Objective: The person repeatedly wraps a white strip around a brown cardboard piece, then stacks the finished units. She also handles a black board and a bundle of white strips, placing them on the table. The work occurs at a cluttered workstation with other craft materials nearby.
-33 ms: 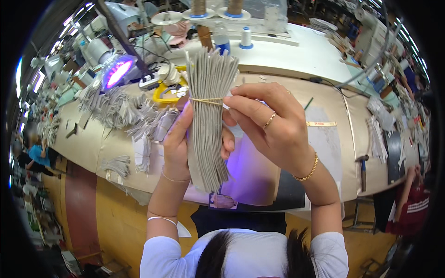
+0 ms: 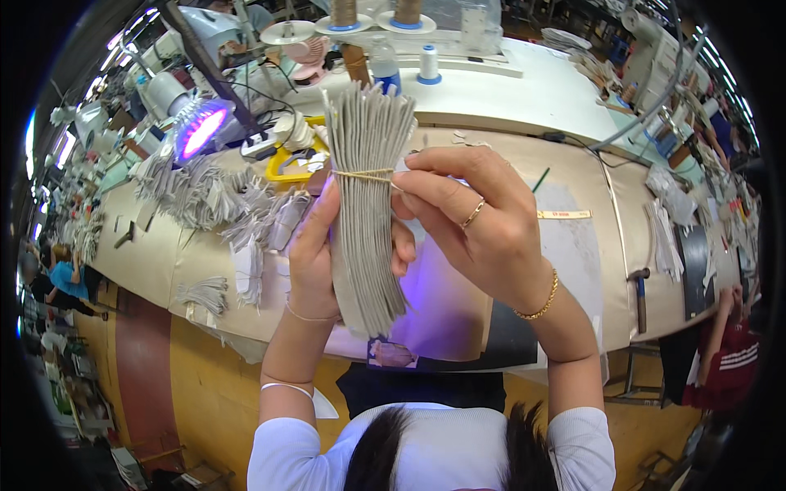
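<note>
Upright in front of me is a thick bundle of grey fabric-like strips (image 2: 368, 237), fanned out at the top. My left hand (image 2: 311, 237) is wrapped round it from the left and behind, its fingertips showing at the right side. A thin tan elastic band (image 2: 360, 175) circles the bundle above its middle. My right hand (image 2: 483, 213) pinches the band at the bundle's right edge, thumb and forefinger together. Exactly how much of the band lies between those fingers is hidden.
More grey strip bundles (image 2: 196, 192) lie on the left of the brown-covered table by a lit purple lamp (image 2: 203, 132) and a yellow basket (image 2: 277, 170). A hammer (image 2: 640, 299) and a measuring strip (image 2: 565, 214) lie right. Thread cones (image 2: 428, 64) stand behind. Another person (image 2: 733, 360) is at far right.
The whole view has shifted very slightly; the hands keep the same hold on the bundle and the band.
</note>
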`<state>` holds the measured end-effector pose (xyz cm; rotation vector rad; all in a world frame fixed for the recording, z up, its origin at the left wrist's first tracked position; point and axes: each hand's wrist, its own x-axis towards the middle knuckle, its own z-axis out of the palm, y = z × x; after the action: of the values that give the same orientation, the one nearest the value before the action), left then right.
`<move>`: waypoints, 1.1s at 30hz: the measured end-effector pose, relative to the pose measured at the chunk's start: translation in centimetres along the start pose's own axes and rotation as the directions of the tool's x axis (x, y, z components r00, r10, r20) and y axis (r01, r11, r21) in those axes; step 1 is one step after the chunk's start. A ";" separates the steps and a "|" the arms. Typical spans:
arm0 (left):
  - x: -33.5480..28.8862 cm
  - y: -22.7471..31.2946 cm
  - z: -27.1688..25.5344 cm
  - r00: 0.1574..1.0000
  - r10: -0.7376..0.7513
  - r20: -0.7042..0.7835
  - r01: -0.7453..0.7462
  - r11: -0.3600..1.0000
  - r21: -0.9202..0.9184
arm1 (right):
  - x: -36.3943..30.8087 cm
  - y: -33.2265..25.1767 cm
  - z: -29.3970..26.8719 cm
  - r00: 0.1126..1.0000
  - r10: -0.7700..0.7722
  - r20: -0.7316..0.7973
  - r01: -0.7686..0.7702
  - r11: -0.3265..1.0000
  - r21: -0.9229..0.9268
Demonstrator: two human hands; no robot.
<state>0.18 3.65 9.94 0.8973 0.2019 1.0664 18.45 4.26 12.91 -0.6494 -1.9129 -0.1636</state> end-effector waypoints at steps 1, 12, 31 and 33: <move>0.3 -0.5 0.3 1.000 -0.006 -0.001 0.006 1.000 0.027 | -0.5 -0.2 -0.4 0.997 0.073 0.024 -0.074 0.997 0.027; 2.0 -3.2 1.8 0.935 0.224 -0.277 -0.107 0.918 0.382 | -2.3 1.5 -0.3 0.866 0.454 0.209 -0.500 0.793 0.348; 7.1 -6.2 1.1 0.996 -0.092 0.015 0.094 0.988 -0.124 | -23.1 -8.8 -27.5 -0.076 0.993 0.092 -0.967 -0.096 0.235; 7.8 -7.0 2.3 0.983 -0.181 0.020 0.182 0.970 -0.163 | -30.2 -11.5 -29.5 -0.269 0.962 -0.050 -0.950 -0.273 -0.148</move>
<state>10.02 7.58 8.41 0.7183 0.1848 0.8965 45.32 -28.05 0.96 -2.2023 -0.7470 0.8932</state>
